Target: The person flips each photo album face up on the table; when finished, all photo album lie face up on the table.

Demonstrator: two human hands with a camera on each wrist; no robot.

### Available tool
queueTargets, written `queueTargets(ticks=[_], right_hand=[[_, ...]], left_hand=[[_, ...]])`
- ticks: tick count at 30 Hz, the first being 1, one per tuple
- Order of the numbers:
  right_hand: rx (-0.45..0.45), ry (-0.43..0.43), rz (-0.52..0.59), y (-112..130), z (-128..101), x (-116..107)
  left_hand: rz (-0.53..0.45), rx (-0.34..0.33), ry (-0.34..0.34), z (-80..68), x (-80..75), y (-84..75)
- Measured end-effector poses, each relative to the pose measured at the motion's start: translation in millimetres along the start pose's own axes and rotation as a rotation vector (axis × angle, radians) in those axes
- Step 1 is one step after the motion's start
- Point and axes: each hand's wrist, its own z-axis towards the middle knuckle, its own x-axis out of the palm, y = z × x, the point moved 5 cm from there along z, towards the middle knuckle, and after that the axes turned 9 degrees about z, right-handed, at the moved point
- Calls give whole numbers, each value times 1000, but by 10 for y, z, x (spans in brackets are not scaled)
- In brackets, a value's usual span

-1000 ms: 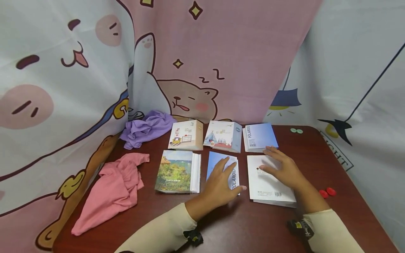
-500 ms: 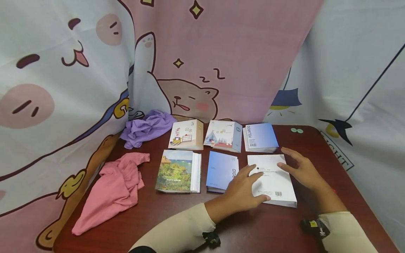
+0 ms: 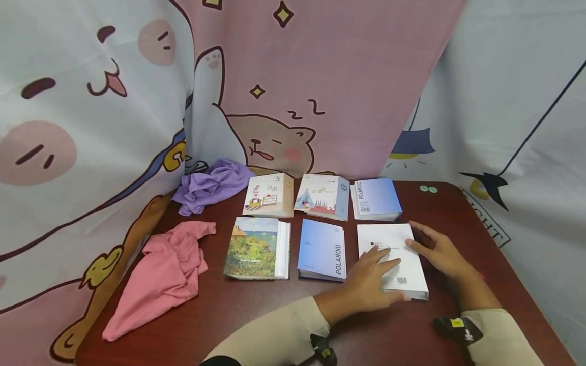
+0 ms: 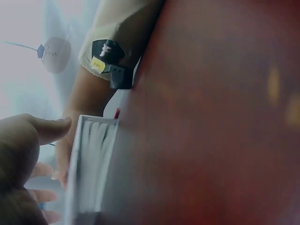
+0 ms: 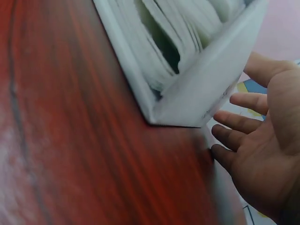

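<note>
Two hands on my head feed, one item between them. Left hand (image 3: pixel 368 279): reaching in from the near edge, slanting far and right, back upward, fingers spread over the left part of a white album (image 3: pixel 414 269), thumb out to the right by its near edge; gripping nothing. Right hand (image 3: pixel 441 254): coming from the near right, slanting far and left, at the album's right edge, fingers extended, slightly bent; also gripping nothing. Whether fingertips touch the cover, I cannot tell.

White album: flat on the dark red table (image 3: pixel 256 320), near row, right-hand place. Long axis near to far, near end swung slightly right; spine on the right, page ends facing near.

To its left I list a blue Polaroid album (image 3: pixel 320 249), then a landscape-covered album (image 3: pixel 252 249). Far row, left to right: a yellow-chair album (image 3: pixel 265 195), a tent-picture album (image 3: pixel 320 195), a second Polaroid album (image 3: pixel 382 195). Far left: purple cloth (image 3: pixel 212 185); nearer, pink cloth (image 3: pixel 169 274). Far right: two green discs (image 3: pixel 433 190).
</note>
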Motion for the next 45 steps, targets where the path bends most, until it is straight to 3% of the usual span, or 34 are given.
queueTargets(ticks=[5, 15, 24, 32, 38, 45], right_hand=[[-18, 6, 5, -55, -16, 7], [3, 35, -16, -97, -55, -2], [-29, 54, -67, -97, -65, -31], [-95, 24, -26, -86, -94, -47], [-170, -14, 176, -46, -123, -70], [-287, 14, 624, 133, -130, -50]], left_hand=[[-36, -11, 15, -28, 115, 18], [18, 13, -61, -45, 202, 23], [34, 15, -130, -70, 192, 5], [39, 34, -157, -86, 156, -8], [-22, 38, -178, -98, 165, -10], [-106, 85, -162, -94, 102, -29]])
